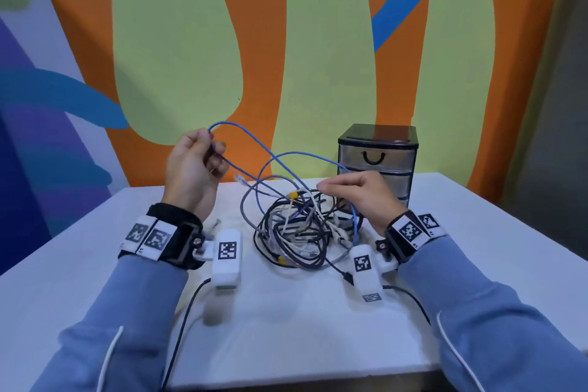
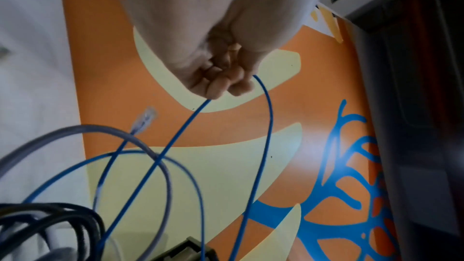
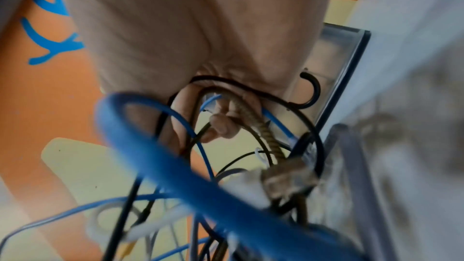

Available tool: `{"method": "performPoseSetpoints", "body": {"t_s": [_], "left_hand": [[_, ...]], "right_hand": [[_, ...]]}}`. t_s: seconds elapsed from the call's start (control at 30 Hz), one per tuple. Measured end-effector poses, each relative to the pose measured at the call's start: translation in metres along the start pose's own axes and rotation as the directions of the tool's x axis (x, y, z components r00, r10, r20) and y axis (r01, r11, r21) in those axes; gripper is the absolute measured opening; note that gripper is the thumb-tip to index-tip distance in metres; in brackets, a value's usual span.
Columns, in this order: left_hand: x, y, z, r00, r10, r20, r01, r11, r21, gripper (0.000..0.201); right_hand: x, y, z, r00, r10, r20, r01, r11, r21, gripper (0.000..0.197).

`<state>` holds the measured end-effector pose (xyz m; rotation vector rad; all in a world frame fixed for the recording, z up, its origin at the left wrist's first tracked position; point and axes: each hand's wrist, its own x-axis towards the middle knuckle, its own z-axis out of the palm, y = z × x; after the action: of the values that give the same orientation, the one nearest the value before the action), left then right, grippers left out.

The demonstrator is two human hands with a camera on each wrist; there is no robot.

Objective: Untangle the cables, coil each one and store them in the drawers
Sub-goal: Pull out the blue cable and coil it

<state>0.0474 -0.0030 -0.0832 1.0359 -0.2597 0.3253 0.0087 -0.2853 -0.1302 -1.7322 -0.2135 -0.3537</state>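
Note:
A tangle of black, white, grey and blue cables [image 1: 296, 229] lies on the white table [image 1: 318, 328]. My left hand [image 1: 194, 165] is raised above the table's left and pinches a loop of the thin blue cable [image 1: 251, 137], also seen as the blue cable [image 2: 266, 126] running down from my curled fingers [image 2: 220, 84]. My right hand [image 1: 359, 197] hovers over the tangle's right side, fingers curled round the blue cable [image 3: 211, 98] along with black strands and a braided one. The blue cable's clear plug [image 2: 144, 119] hangs free. The small drawer unit [image 1: 378, 159] stands behind, drawers closed.
The painted wall rises right behind the table. A black cord [image 1: 184, 318] trails off the table's front edge on the left, another black cord [image 1: 410, 296] on the right. The drawer unit's handle [image 3: 314, 90] is close to my right hand.

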Motion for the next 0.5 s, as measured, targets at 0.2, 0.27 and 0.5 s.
{"method": "performPoseSetpoints", "body": {"t_s": [0.2,0.27,0.5], "left_hand": [[0.0,0.017,-0.011,0.995,-0.011,-0.098,-0.026,0.927,-0.374,0.046],[0.004,0.021,-0.02,0.991,-0.025,-0.129,-0.035,0.896,-0.442,0.042],[0.015,0.01,-0.034,0.98,0.071,-0.186,-0.072,0.997,-0.002,0.031]], "right_hand": [[0.0,0.001,-0.006,0.998,0.029,-0.063,-0.035,0.995,-0.089,0.025],[0.0,0.002,-0.007,0.998,0.022,-0.06,-0.03,0.992,-0.125,0.033],[-0.005,-0.004,-0.01,0.995,0.025,0.095,-0.007,0.983,-0.182,0.045]]}}
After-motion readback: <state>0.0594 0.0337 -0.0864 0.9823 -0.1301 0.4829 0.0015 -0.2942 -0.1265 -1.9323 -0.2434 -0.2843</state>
